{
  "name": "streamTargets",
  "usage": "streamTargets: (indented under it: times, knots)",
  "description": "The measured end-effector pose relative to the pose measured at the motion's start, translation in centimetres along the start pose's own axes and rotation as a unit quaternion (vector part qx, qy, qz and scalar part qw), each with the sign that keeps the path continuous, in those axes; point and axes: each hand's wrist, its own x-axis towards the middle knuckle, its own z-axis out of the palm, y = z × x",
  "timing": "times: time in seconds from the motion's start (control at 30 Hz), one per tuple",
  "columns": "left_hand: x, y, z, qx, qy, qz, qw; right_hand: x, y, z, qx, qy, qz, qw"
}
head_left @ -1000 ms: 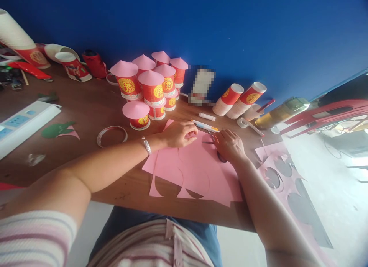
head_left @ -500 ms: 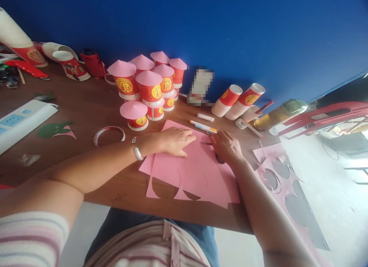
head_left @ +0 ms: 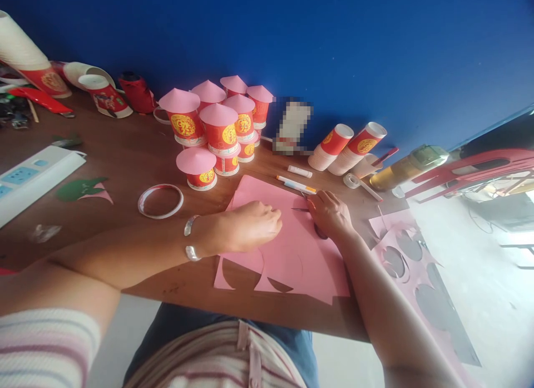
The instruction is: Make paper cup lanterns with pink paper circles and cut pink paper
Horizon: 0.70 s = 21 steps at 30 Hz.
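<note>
Pink paper sheets [head_left: 287, 263] lie stacked on the table, with curved cut-outs along their near edge. Over their left part is my left hand [head_left: 255, 225], its fingers curled in and closed. Whatever those fingers may hold is hidden. At the sheets' right side my right hand [head_left: 331, 214] is closed around a pair of scissors [head_left: 320, 232]. Their thin blades point left over the paper, and a dark handle shows below the hand. Just beyond the paper lie markers [head_left: 297, 183] with orange and blue parts.
Red paper cups with pink cone tops [head_left: 218, 129] stand at the back. Stacked cups [head_left: 331, 148] and a yellowish bottle [head_left: 403, 168] are at right. A tape roll [head_left: 141, 203] and power strip [head_left: 39, 173] lie left. Cut pink scraps [head_left: 392, 224] lie right.
My left hand has gone from lying spread on the paper to curled fingers, drawn slightly toward me. My right hand stays in place with the scissors.
</note>
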Motion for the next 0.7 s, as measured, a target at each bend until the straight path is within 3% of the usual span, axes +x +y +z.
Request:
streamTargets:
  times: [0.13, 0.3, 0.53, 0.7]
  knots:
    - [0.1, 0.5, 0.6, 0.040, 0.020, 0.001, 0.999, -0.1, 0.0, 0.2, 0.004, 0.001, 0.006, 1.000]
    - [0.2, 0.2, -0.1, 0.004, -0.004, 0.002, 1.000, 0.0, 0.1, 0.2, 0.014, -0.003, 0.007, 1.000]
    - [0.9, -0.2, -0.4, -0.007, 0.007, 0.002, 1.000, 0.0, 0.1, 0.0, 0.018, -0.010, 0.009, 1.000]
    - [1.5, -1.6, -1.3, -0.069, -0.019, -0.049, 0.996, 0.0, 0.0, -0.2, 0.022, -0.019, 0.011, 1.000]
